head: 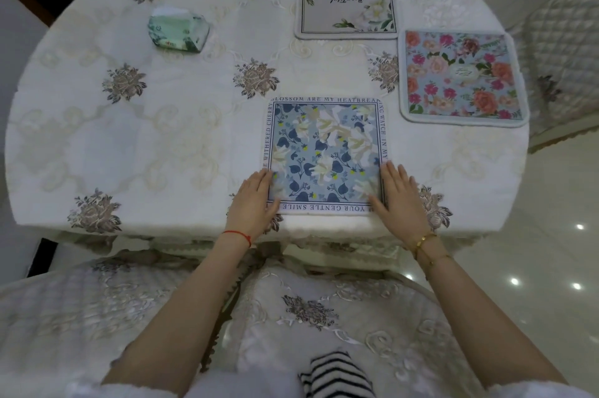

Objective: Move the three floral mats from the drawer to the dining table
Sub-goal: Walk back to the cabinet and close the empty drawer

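Observation:
Three floral mats lie flat on the dining table [162, 138]. A blue and white leaf-patterned mat [325, 154] with lettering round its border sits at the near edge. My left hand [256, 200] rests with straight fingers on its near left corner. My right hand [400, 196] lies flat on its near right corner. A pink rose mat [460, 76] lies at the right edge. A grey mat with white flowers [346, 0] lies at the far side. The drawer is out of view.
A green tissue pack [176, 29] sits on the far left of the embroidered white tablecloth. Quilted chairs stand below me [311, 310], at the right [564, 41] and at the far side. Glossy tiled floor [557, 251] shows at the right.

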Motion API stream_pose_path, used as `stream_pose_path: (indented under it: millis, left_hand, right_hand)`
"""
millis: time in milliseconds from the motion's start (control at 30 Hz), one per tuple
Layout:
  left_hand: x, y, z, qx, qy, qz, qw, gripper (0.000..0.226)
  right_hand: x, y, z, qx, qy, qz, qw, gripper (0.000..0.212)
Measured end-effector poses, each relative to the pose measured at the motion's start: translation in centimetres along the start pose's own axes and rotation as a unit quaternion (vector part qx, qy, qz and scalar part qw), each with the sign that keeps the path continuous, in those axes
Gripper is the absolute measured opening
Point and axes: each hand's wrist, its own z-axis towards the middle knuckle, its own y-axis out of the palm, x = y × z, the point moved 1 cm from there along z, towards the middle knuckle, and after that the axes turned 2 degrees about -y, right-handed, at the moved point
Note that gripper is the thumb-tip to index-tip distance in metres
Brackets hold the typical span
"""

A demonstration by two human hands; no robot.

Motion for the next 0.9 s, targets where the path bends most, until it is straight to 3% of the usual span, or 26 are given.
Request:
stream_pose_path:
  millis: [300,500,700,900]
  left_hand:
    - [3.7,-4.3,-6.6,0.093,0.053,-0.036,0.994,0.037]
    - [6.5,-6.2,-12.3,0.148,0.084,-0.052,0.984,0.028]
    - [8.8,-6.4,-16.1,0.127,0.108,-0.075,0.983,0.027]
    - [11.5,-5.7,-19.5,0.081,0.180,-0.061,0.978,0.027]
  right_hand:
    - [-1.7,-3.9,-7.5,0.114,-0.015,0.078,0.990,0.043]
    - [-1.8,-6.2,-14.4,0.160,-0.027,0.111,0.981,0.036]
    - [-1.5,-8.2,-22.2,0.210,0.001,0.119,0.970,0.031]
    - [-1.7,-7.7,-31.3,0.259,0.108,0.139,0.950,0.029]
